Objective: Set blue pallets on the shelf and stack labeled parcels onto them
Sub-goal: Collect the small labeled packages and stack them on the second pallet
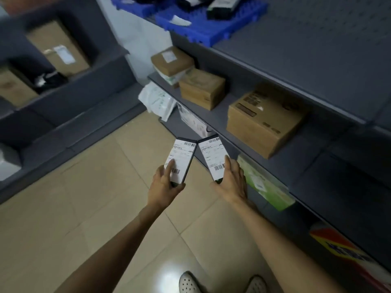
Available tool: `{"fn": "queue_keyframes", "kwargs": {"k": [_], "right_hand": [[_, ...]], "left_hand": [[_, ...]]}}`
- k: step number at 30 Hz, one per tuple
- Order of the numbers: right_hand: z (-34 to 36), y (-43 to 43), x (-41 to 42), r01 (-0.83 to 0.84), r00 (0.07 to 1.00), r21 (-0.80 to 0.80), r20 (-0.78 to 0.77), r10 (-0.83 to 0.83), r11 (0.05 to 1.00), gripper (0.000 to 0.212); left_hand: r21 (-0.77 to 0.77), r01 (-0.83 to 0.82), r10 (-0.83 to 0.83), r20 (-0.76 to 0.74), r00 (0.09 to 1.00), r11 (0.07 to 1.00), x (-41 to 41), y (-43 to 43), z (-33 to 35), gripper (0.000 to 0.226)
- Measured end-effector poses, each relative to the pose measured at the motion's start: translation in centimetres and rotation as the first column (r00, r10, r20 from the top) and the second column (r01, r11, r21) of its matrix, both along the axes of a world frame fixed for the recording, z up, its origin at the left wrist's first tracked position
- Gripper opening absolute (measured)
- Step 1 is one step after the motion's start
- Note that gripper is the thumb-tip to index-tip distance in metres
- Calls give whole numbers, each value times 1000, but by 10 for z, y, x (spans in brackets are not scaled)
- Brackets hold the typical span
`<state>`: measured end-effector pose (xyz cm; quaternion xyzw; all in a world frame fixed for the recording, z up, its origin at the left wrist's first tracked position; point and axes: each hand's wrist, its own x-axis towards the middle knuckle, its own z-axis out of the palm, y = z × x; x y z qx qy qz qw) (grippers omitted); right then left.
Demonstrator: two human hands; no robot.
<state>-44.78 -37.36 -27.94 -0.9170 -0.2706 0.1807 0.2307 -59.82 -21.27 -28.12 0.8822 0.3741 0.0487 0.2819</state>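
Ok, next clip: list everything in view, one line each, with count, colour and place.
labelled parcels: two, black with white labels, one in each hand.
blue pallets: two, top right shelf, dark parcels on them.
cardboard boxes: three, brown, middle right shelf.
white bags: several, hanging off that shelf's far end.
green package: one, lower right shelf.
left-shelf boxes: about two, brown, blurred.
shoes: two, white, bottom edge.
hands: left, right.

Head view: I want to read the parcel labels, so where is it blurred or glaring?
Head view: left shelving smeared by motion blur; both held parcels, left and right, fairly sharp, though their print is too small to read; one glare spot on the floor tiles; shelf edges bow from the wide lens.
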Motion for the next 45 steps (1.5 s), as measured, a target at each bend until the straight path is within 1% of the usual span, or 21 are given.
{"fn": "queue_keyframes", "kwargs": {"k": [2,4,7,9,12,16,19,22,26,30,37,43,45], "right_hand": [[28,44,-21,-64,996,43,68,61,997,102],[58,86,-37,-120,985,86,136,108,989,99],[105,143,-51,-177,969,145,200,146,974,98],[136,171,-54,-194,959,170,241,150,966,99],[177,199,-47,-203,947,225,293,132,953,99],[222,224,-16,-204,923,245,371,103,948,101],[242,237,15,-191,916,280,396,68,941,100],[247,246,53,-151,911,313,413,9,938,99],[251,260,120,-72,916,334,395,-70,940,100],[264,279,201,-41,903,324,417,-104,945,98],[289,294,331,58,910,283,380,-167,957,94],[281,303,392,143,927,163,324,-190,976,90],[279,307,407,161,932,133,306,-195,978,90]], "left_hand": [[30,-45,43,44,998,999,-32,42,29,87],[18,-97,95,96,991,995,-53,82,58,86],[5,-136,133,183,974,991,-68,133,102,86],[44,-160,146,231,962,986,-72,157,129,85],[140,-174,133,264,955,975,-69,186,166,83],[174,-146,86,312,946,974,-43,219,209,80],[190,-110,39,341,939,976,-8,234,227,81],[151,-58,1,354,935,987,37,245,235,84],[141,14,-65,363,929,990,111,265,247,83],[170,79,-138,372,918,982,201,292,264,82],[204,177,-240,345,907,963,348,321,284,84],[215,258,-304,223,926,942,420,338,277,77],[262,283,-334,179,925,923,441,347,279,71]]}}
